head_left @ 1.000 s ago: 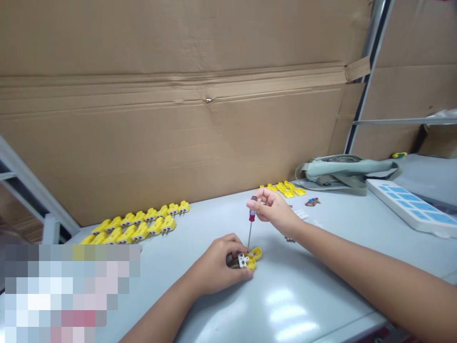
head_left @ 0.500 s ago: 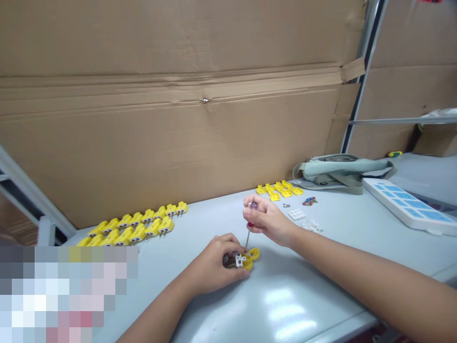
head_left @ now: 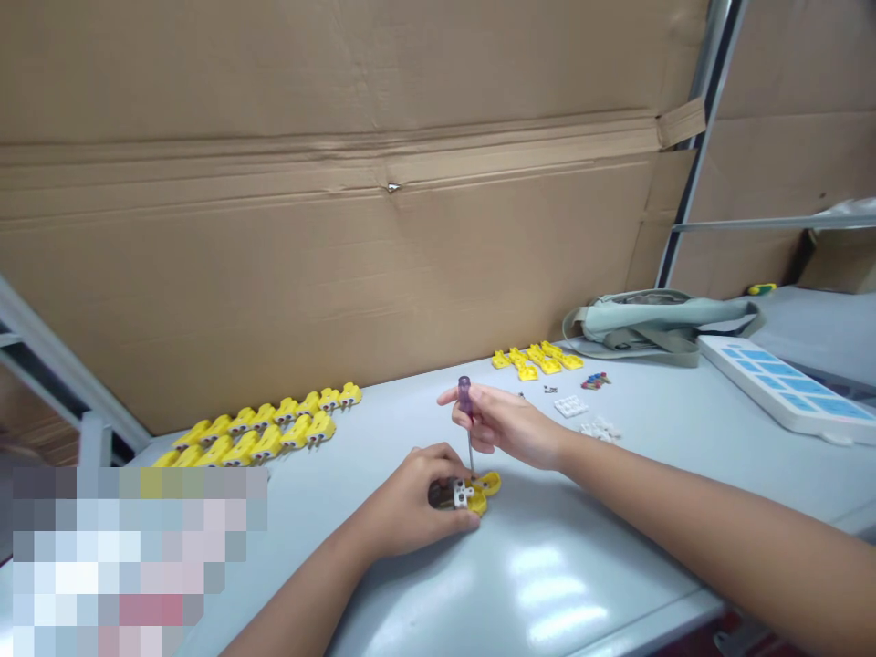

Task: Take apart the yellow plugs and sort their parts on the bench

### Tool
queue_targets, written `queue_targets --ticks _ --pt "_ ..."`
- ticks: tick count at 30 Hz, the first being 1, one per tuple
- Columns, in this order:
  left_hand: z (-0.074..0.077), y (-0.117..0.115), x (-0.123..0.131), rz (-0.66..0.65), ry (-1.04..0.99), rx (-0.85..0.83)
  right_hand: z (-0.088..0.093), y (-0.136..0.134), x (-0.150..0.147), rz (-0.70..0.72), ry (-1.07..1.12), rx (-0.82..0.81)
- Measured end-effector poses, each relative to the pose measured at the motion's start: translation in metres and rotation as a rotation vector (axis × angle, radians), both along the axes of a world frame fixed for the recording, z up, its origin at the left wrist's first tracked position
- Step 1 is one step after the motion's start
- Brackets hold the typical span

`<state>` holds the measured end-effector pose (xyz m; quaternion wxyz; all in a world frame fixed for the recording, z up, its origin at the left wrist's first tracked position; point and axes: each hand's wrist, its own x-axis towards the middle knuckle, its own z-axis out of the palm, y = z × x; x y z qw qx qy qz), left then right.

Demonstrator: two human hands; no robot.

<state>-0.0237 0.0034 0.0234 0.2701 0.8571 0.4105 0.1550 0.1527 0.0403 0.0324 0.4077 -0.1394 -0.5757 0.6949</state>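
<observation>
My left hand [head_left: 411,504] is closed around a small yellow plastic part [head_left: 480,493] with a white insert, pressing it onto the grey table [head_left: 547,566]. My right hand [head_left: 510,424] pinches the handle of a small screwdriver [head_left: 466,424] that stands upright, its tip down on the part. The index finger of that hand is stretched out past the handle.
Two rows of yellow parts [head_left: 264,431] lie at the back left. More yellow pieces [head_left: 537,360], small white inserts [head_left: 570,406] and coloured bits [head_left: 597,380] lie at the back right. A grey-green bag [head_left: 657,319] and a white-blue tray [head_left: 787,383] are further right. Cardboard [head_left: 342,228] walls the back.
My right hand has turned on the screwdriver handle and shifted slightly left, its fingers now more extended. My left hand has stayed on the yellow part.
</observation>
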Motion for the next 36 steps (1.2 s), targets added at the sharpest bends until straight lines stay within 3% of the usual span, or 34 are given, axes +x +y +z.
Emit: queue_targets --ticks 7,23,28,36 --pt "-0.001 0.002 0.000 0.001 -0.001 0.021 -0.006 -0.001 -0.001 -0.063 0.020 0.010" --pt "-0.005 0.002 -0.005 -0.005 -0.031 0.082 -0.008 -0.001 0.002 0.002 -0.164 0.140" --pt "-0.003 0.003 -0.007 -0.052 -0.050 0.071 -0.009 0.001 0.001 0.107 -0.169 0.119" --pt "0.001 0.003 -0.007 -0.056 -0.062 0.045 -0.019 0.005 -0.002 0.056 -0.202 0.085"
